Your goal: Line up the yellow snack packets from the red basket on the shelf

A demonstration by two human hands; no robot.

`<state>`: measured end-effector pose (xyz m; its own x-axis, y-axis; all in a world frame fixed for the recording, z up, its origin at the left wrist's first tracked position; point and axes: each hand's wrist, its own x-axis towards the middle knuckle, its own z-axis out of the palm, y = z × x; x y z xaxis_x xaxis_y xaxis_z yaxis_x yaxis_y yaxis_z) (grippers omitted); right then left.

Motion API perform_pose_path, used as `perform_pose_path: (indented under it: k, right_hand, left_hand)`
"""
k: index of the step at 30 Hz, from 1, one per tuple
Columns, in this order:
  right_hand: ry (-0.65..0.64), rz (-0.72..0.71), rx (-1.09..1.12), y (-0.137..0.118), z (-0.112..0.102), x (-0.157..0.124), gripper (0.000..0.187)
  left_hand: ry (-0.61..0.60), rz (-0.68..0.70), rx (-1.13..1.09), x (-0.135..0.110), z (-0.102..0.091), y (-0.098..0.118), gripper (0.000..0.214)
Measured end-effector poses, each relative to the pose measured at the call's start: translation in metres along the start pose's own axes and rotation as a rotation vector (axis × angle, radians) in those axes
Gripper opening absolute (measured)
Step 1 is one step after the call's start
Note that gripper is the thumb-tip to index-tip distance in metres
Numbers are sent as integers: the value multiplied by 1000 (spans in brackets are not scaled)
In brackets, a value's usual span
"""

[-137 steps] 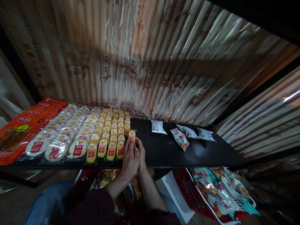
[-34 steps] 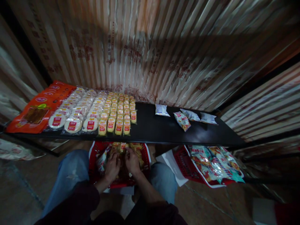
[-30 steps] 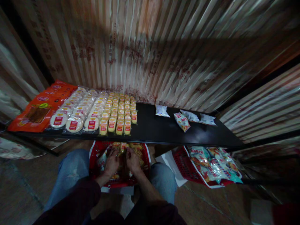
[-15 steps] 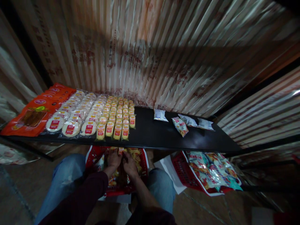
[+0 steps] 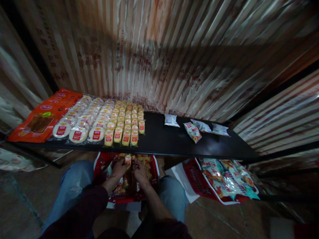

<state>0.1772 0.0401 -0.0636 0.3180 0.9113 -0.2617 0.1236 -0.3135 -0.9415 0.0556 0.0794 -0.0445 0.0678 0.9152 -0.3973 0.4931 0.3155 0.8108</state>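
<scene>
Both hands are inside a red basket [image 5: 156, 169] below the shelf, between my knees. My left hand [image 5: 119, 170] curls its fingers at the left side of a small yellow-wrapped rice cracker [image 5: 128, 160] with a red label. On its other side, my right hand [image 5: 140, 173] has thumb and fingers bent in against it. The fingertips are small and dim, and part of the grip is hidden. More yellow packets [image 5: 146, 162] lie around my hands. Above, rows of the same yellow rice crackers [image 5: 126, 135] stand on the black shelf [image 5: 159, 139].
Left of the yellow rows are round white rice crackers [image 5: 78, 133] and orange snack bags [image 5: 41, 119]. Several small bags, including a red-and-white one [image 5: 192, 132], lie on the shelf's right. Another red basket [image 5: 196, 182] with snack bags stands below right. Striped curtain [image 5: 154, 59] hangs behind.
My hands have drawn slightly apart in the basket, and the yellow rice cracker between them shows more clearly. The view has shifted a little; the shelf goods stay as they were.
</scene>
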Motion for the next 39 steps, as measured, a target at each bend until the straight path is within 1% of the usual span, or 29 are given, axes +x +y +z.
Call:
perform_pose_path:
  k: [3,6,9,15,18,23,26,31,35,39]
  right_hand:
    - [-22,0,19,-7,-3,-7,39]
    - [1,-66,50,-16,-7,-17,33]
    - [37,-74,109,-23,-10,-27,29]
    - [86,-76,216,-38,-16,-49,35]
    - [69,-72,254,-45,-20,-60,40]
    - [50,-57,322,-47,-24,-68,44]
    - [36,-47,370,-46,-24,-70,43]
    - [43,-71,358,-48,-24,-74,38]
    - [45,-58,381,-52,-25,-75,38]
    - [44,-61,396,-52,-25,-76,38]
  left_hand:
    - [-19,24,-68,-11,-3,1,25]
    - [-15,60,-162,-24,-4,3,33]
    - [-3,96,-250,-36,-4,5,38]
    - [24,122,-286,-51,-2,14,40]
    - [10,131,-254,-56,-1,20,41]
    - [-13,86,-255,-62,-4,30,38]
    - [-27,73,-330,-64,-6,33,38]
    - [-16,40,-507,-64,-6,34,41]
    - [-9,-6,-572,-64,-6,37,45]
    - [-30,15,-599,-67,-8,41,48]
